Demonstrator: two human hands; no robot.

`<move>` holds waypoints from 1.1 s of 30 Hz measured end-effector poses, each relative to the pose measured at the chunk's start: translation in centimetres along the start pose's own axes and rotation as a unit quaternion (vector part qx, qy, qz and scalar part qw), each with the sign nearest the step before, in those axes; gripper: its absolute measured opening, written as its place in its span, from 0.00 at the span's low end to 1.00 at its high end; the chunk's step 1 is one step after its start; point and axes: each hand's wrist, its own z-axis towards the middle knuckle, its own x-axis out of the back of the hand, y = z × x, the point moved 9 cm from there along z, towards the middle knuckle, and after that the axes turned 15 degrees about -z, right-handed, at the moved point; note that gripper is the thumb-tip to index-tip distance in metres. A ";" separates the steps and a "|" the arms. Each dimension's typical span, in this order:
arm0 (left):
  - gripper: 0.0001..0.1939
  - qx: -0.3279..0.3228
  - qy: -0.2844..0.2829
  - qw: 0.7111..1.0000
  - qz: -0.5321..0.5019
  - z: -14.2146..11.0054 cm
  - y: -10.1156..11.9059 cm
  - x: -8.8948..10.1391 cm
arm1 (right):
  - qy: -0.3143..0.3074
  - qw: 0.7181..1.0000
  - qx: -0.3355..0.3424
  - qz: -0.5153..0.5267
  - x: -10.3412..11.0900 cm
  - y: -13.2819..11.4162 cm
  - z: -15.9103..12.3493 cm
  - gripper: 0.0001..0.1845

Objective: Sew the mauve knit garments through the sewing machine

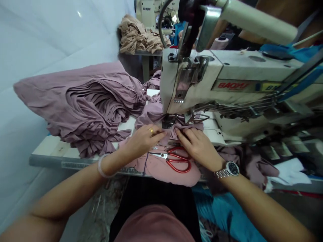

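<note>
The left hand (pixel 143 141) and right hand (pixel 198 148) lie flat, fingers extended and pressing down on a gathered fold of soft mauve jersey fabric (pixel 186 127), just before the steel presser foot (pixel 168 121) (even pressure keeps layers from creeping). Red-handled steel scissors (pixel 176 170) lie on the fabric just below the hands.

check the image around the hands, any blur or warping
In the head view, the wide lens stretches the left forearm and right forearm toward the bottom corners, where they blur slightly; the left hand, right hand and red-handled scissors stay fairly sharp; a small glare spot shows on the white surface.
</note>
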 end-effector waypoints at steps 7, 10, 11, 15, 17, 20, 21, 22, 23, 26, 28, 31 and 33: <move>0.16 0.020 -0.022 0.998 0.062 -1.7 0.2 0.7 | 0.044 0.997 0.016 0.061 0.6 -0.1 -0.4 0.18; 0.16 0.023 -0.014 0.997 0.070 -1.5 0.6 0.6 | 0.020 0.999 -0.001 0.051 0.0 -0.4 -0.2 0.22; 0.15 0.026 -0.002 0.998 0.064 -1.5 0.5 0.7 | 0.009 0.999 -0.009 0.042 -0.3 -0.4 -0.2 0.24; 0.07 0.027 0.031 0.999 0.017 -1.5 0.1 0.9 | 0.005 0.999 -0.034 0.016 -0.3 -0.3 0.0 0.25; 0.07 0.000 0.023 1.000 0.017 -1.4 0.7 0.9 | 0.020 0.999 -0.028 0.029 -0.1 -0.5 -0.1 0.25; 0.11 -0.023 -0.002 0.998 0.050 -1.5 1.8 0.7 | 0.039 0.997 -0.021 0.064 0.3 -0.6 -0.3 0.25; 0.12 -0.017 -0.015 0.998 0.061 -1.6 1.9 0.6 | 0.044 0.997 -0.021 0.067 0.4 -0.5 -0.3 0.25; 0.13 -0.005 -0.030 0.997 0.070 -1.6 1.8 0.4 | 0.045 0.997 -0.020 0.065 0.5 -0.5 -0.4 0.24; 0.14 0.011 -0.043 0.996 0.078 -1.6 1.5 0.3 | 0.044 0.997 -0.018 0.058 0.7 -0.5 -0.4 0.23; 0.17 0.062 -0.058 0.993 0.086 -1.2 -0.2 0.3 | 0.030 0.998 -0.042 0.025 0.9 -0.2 -0.1 0.21; 0.18 0.077 -0.057 0.992 0.085 -0.7 -0.9 0.4 | 0.022 0.996 -0.082 0.009 1.0 0.3 0.1 0.20; 0.19 0.058 -0.081 0.991 0.087 -0.4 0.0 -0.4 | 0.041 0.996 -0.082 0.008 1.4 -0.3 0.5 0.16; 0.19 0.043 -0.090 0.991 0.088 -0.6 1.3 -0.8 | 0.050 0.997 -0.050 0.020 1.7 -1.1 0.6 0.16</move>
